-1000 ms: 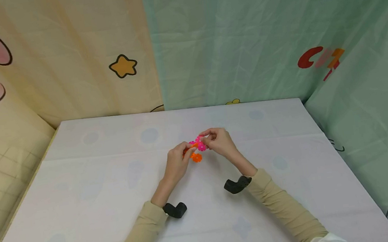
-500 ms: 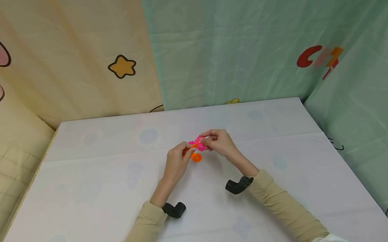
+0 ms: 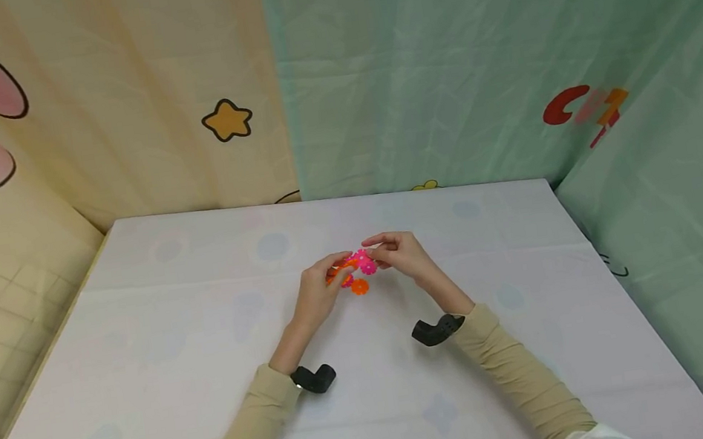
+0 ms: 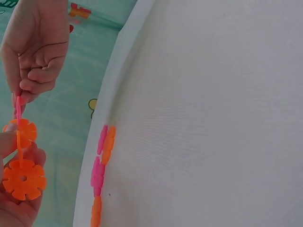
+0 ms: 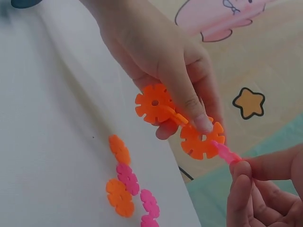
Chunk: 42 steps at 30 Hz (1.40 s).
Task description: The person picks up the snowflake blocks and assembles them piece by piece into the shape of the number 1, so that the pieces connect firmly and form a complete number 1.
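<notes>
Slotted flower-shaped plastic discs are in both hands, above the table. My left hand [image 3: 316, 292] grips linked orange discs: in the right wrist view one orange disc [image 5: 146, 111] faces the camera, an edge-on piece [image 5: 175, 116] joins it, and the thumb presses a further orange disc [image 5: 191, 145]. Fingertips of my right hand [image 3: 402, 257] pinch a pink disc [image 5: 227, 153], seen edge-on. Its rim meets the edge of that orange disc; whether the slots are engaged I cannot tell. In the left wrist view the pink disc [image 4: 18, 108] stands nearly vertical above the orange ones.
Several loose discs lie on the white table below the hands, among them an orange disc [image 3: 359, 287] and a pink disc [image 5: 150, 202]. Printed curtains [image 3: 406, 77] hang behind the table's far edge. A black wrist camera [image 3: 438, 331] sits on the right wrist.
The left hand's fingers have shifted slightly, and more orange shows between them. The right hand stays almost in place with the pink disc. The head view has swung a little.
</notes>
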Each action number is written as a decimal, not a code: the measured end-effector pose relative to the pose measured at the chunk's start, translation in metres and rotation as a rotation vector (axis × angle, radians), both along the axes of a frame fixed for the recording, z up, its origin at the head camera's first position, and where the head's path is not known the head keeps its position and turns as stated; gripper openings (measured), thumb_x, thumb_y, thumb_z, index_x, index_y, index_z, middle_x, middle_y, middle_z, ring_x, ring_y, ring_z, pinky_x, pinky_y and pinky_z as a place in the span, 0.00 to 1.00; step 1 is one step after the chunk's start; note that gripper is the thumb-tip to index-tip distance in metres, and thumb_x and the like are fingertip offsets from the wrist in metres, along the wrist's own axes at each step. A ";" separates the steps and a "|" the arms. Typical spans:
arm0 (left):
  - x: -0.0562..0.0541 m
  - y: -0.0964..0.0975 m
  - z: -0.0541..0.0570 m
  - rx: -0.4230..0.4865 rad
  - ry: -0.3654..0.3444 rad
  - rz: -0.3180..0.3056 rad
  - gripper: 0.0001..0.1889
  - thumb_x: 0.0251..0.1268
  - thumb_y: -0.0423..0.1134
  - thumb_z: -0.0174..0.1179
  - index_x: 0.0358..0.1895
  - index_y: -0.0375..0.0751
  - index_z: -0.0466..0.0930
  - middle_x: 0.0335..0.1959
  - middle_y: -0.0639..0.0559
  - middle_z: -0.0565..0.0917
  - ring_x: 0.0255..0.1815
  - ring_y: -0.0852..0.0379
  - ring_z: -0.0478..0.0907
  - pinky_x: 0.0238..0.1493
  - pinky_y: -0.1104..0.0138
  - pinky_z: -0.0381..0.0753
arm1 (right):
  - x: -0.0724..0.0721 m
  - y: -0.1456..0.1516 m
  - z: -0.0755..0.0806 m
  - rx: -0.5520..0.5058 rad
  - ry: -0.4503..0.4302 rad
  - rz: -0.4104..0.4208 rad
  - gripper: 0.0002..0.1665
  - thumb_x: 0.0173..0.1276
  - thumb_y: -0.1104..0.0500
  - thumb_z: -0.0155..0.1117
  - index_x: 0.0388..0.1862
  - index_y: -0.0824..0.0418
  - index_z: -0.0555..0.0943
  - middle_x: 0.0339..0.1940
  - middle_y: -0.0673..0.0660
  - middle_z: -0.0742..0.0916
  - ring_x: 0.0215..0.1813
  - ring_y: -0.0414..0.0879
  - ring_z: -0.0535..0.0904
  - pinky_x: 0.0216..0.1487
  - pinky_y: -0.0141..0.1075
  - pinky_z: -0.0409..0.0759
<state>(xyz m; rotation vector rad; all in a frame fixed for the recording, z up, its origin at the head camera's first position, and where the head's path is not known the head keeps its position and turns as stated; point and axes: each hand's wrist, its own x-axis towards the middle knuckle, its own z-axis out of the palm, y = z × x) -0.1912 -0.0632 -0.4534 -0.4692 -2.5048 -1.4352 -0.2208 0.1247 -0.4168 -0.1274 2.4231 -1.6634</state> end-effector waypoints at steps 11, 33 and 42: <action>0.001 0.003 0.002 0.019 0.010 -0.013 0.14 0.63 0.34 0.63 0.51 0.37 0.81 0.49 0.43 0.85 0.50 0.47 0.81 0.54 0.57 0.80 | 0.001 -0.008 -0.001 -0.064 -0.067 -0.057 0.16 0.68 0.60 0.60 0.52 0.65 0.81 0.35 0.62 0.87 0.44 0.65 0.81 0.47 0.39 0.84; 0.000 -0.007 -0.001 -0.039 0.013 0.130 0.14 0.60 0.39 0.66 0.49 0.41 0.81 0.41 0.47 0.87 0.39 0.51 0.79 0.42 0.63 0.81 | -0.001 -0.008 -0.016 0.034 0.065 -0.016 0.14 0.67 0.62 0.61 0.50 0.65 0.82 0.39 0.64 0.85 0.40 0.60 0.80 0.38 0.31 0.82; -0.003 -0.015 -0.001 -0.049 -0.019 0.147 0.13 0.63 0.40 0.64 0.49 0.41 0.81 0.37 0.46 0.85 0.38 0.51 0.79 0.38 0.62 0.80 | -0.002 -0.009 -0.024 0.146 0.110 0.029 0.15 0.63 0.64 0.65 0.49 0.66 0.82 0.39 0.61 0.87 0.38 0.51 0.83 0.40 0.33 0.83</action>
